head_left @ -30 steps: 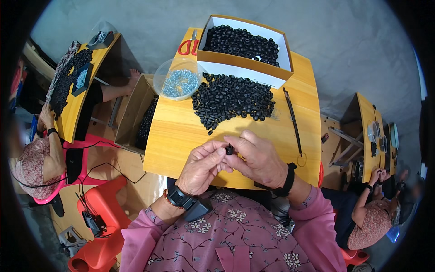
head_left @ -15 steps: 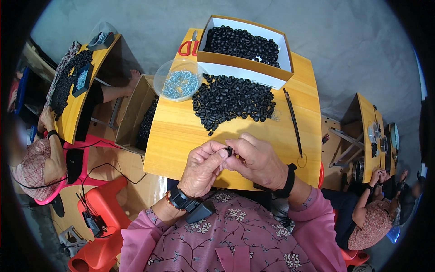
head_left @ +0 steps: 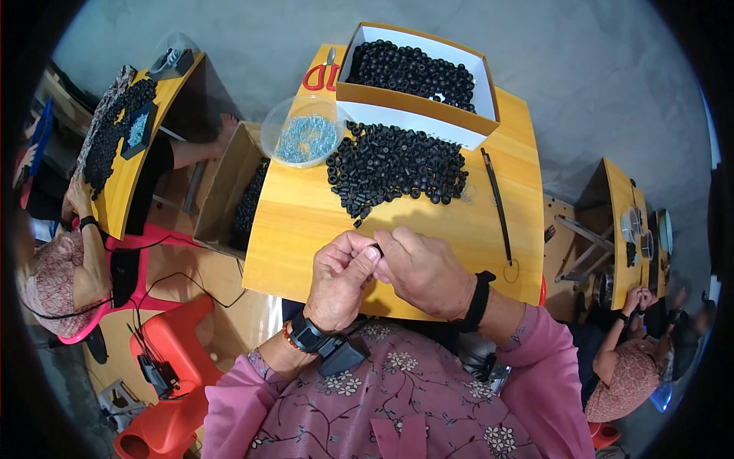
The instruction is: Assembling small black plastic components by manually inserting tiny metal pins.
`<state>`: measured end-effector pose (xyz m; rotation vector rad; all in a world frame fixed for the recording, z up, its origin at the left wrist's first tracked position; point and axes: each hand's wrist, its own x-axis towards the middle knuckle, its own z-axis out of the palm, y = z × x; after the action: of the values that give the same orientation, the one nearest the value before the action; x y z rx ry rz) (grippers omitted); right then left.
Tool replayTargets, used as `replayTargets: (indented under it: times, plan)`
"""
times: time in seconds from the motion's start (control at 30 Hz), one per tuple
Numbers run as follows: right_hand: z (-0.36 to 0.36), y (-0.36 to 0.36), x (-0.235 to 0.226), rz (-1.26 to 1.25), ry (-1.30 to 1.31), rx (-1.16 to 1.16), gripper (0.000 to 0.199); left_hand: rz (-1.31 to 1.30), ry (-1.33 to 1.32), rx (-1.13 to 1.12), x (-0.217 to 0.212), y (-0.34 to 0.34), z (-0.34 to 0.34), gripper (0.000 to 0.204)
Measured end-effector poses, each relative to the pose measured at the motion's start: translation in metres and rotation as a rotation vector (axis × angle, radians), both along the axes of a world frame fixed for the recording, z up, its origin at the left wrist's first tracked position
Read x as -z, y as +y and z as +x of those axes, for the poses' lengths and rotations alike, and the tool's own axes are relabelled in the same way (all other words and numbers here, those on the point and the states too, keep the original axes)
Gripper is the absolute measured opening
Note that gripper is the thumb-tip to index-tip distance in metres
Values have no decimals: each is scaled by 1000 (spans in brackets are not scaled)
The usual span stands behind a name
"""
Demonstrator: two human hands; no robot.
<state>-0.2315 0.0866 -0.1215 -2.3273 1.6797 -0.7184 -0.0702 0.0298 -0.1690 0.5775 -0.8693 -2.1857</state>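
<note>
Both my hands meet over the near edge of a yellow wooden table (head_left: 306,222). My left hand (head_left: 340,279) and my right hand (head_left: 424,271) pinch one small black ring-shaped part (head_left: 377,249) between their fingertips; most of it is hidden by the fingers. A heap of the same black parts (head_left: 394,168) lies on the table just beyond my hands. Behind it stands a cardboard box (head_left: 417,115) filled with more black parts. A clear round bowl of small bluish-silver pieces (head_left: 304,138) sits at the table's far left.
A thin dark rod (head_left: 497,203) lies along the table's right side. An open cardboard box of black parts (head_left: 229,191) stands on the floor to the left. Other people work at similar yellow tables on the left (head_left: 122,145) and right (head_left: 623,229). A red plastic stool (head_left: 164,321) stands lower left.
My hands have stayed in place above the table's near edge, only the fingertips shifting slightly around the small black part.
</note>
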Motion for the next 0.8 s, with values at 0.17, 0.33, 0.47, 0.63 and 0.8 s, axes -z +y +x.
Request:
replayTargets:
  times: [0.17,0.33,0.47,0.63,0.8]
  plan:
    - [2,-2,4,-48,-27,50,36,23,-6,49,3,-8,4,9]
    - [-6,-4,-2,-28,-95,29,36,125,8,198,-3,-18,9,10]
    - [-5,-1,-4,35,-62,76,32,31,-85,60,0,-13,5,8]
    - [-3,3,1,60,-132,80,30,99,17,137,9,-12,9,9]
    - [-12,5,-8,192,-371,61,34,194,87,181,5,-13,9,10]
